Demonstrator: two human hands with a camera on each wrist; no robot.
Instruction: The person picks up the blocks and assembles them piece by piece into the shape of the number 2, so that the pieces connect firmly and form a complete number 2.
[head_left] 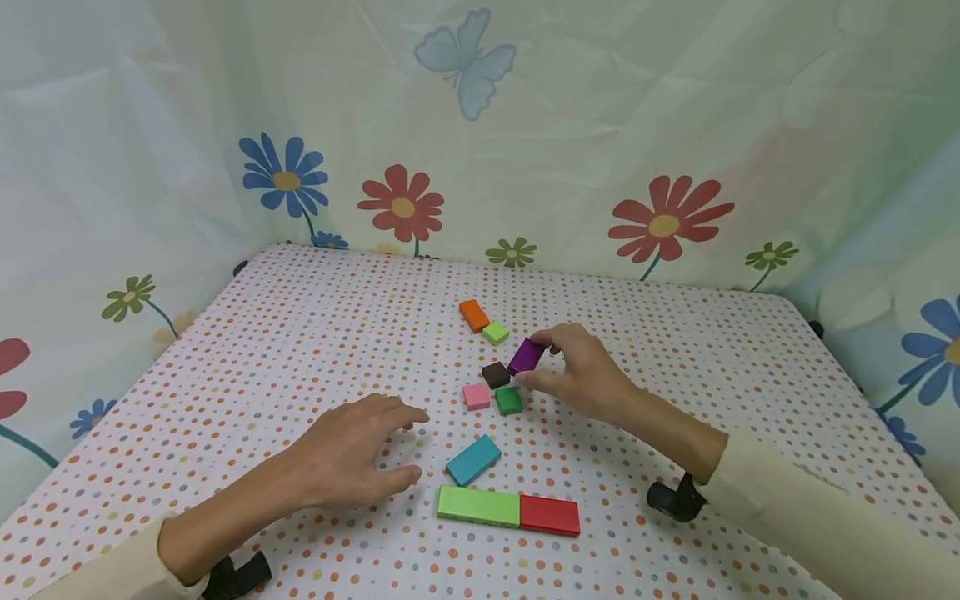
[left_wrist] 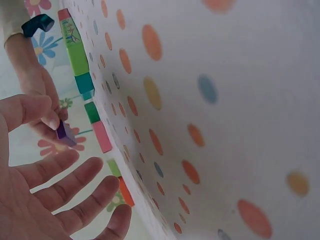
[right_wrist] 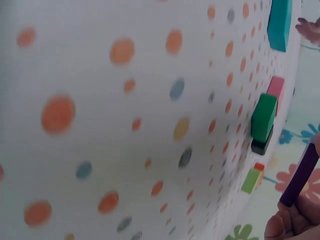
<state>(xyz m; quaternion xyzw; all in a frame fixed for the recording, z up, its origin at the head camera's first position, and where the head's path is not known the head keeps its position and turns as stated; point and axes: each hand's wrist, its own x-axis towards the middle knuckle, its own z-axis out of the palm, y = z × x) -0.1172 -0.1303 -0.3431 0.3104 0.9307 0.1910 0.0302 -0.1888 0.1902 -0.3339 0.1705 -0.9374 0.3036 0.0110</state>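
Observation:
My right hand (head_left: 581,375) pinches a purple block (head_left: 527,356) between thumb and fingers, and the right wrist view shows the purple block (right_wrist: 299,175) raised off the table. Close by lie a dark brown block (head_left: 496,375), a green block (head_left: 509,401) and a pink block (head_left: 476,397). My left hand (head_left: 352,454) holds nothing; its fingers are spread and relaxed, left of a teal block (head_left: 473,460). In the left wrist view the left hand (left_wrist: 55,195) shows an empty palm side.
Nearer the front edge, a long light green block (head_left: 478,507) touches a red block (head_left: 550,515) end to end. Farther back lie an orange block (head_left: 473,317) and a small light green block (head_left: 496,333). A dotted cloth (head_left: 337,333) covers the table; a flowered curtain (head_left: 555,125) hangs behind.

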